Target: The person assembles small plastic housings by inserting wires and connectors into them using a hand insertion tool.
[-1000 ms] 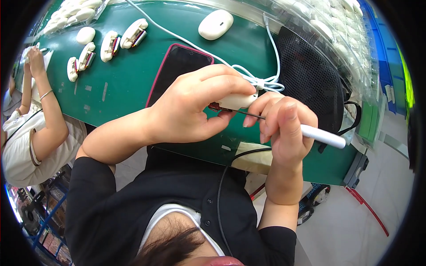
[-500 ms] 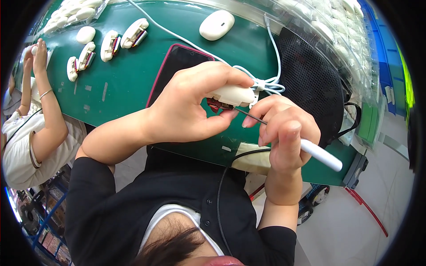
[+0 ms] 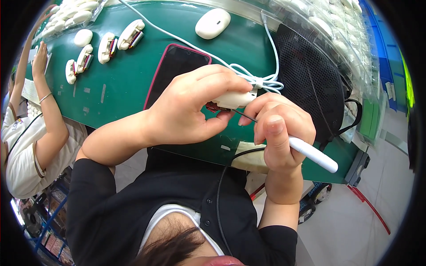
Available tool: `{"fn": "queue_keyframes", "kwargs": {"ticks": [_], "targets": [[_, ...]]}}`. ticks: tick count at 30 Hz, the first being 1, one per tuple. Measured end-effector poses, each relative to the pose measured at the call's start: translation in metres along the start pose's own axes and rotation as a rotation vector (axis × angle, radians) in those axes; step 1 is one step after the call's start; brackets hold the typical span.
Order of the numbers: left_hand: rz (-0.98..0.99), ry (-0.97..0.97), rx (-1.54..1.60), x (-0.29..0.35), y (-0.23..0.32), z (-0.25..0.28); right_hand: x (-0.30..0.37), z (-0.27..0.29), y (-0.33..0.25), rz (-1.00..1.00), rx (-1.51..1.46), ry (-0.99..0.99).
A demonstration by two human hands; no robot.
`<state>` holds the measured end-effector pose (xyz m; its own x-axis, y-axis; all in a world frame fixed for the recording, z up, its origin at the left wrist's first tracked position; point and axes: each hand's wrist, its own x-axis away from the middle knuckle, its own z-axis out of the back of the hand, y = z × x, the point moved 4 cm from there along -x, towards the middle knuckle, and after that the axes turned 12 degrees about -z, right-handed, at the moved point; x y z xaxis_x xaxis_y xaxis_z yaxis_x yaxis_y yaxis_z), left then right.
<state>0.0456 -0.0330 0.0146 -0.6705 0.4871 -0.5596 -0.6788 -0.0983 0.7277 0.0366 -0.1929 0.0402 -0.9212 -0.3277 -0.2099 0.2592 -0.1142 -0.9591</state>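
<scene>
My left hand (image 3: 188,104) grips a white rounded plastic case (image 3: 236,99) between thumb and fingers. Its opened side faces me, with dark and reddish inner parts showing. Closed round a white pen-shaped screwdriver (image 3: 313,154), my right hand (image 3: 286,126) points the thin dark shaft at the case's opened side. Where exactly the tip rests is too small to tell. Beneath my left hand lies a dark phone (image 3: 173,73) with a pink edge. A looped pale cable (image 3: 259,82) sits just beyond the case.
Several opened white cases (image 3: 106,48) and a closed white case (image 3: 213,23) stand on the green table (image 3: 128,82). A black mesh bag (image 3: 306,80) lies at right, beside clear trays of white parts (image 3: 333,33). At far left, a co-worker's arm (image 3: 49,102) reaches over the table.
My right hand and the screwdriver have shifted slightly left, with the case still in my left hand. At far left, one of the co-worker's hands has reached up toward the white parts.
</scene>
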Motion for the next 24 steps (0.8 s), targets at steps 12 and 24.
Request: {"fn": "queue_keyframes", "kwargs": {"ticks": [12, 24], "targets": [[-0.054, -0.030, 0.021, 0.000, 0.002, -0.004, 0.001, 0.005, 0.009, -0.161, -0.207, -0.039], [0.024, -0.039, 0.071, 0.002, -0.002, 0.000, -0.003, 0.006, 0.018, -0.202, -0.425, 0.003]]}}
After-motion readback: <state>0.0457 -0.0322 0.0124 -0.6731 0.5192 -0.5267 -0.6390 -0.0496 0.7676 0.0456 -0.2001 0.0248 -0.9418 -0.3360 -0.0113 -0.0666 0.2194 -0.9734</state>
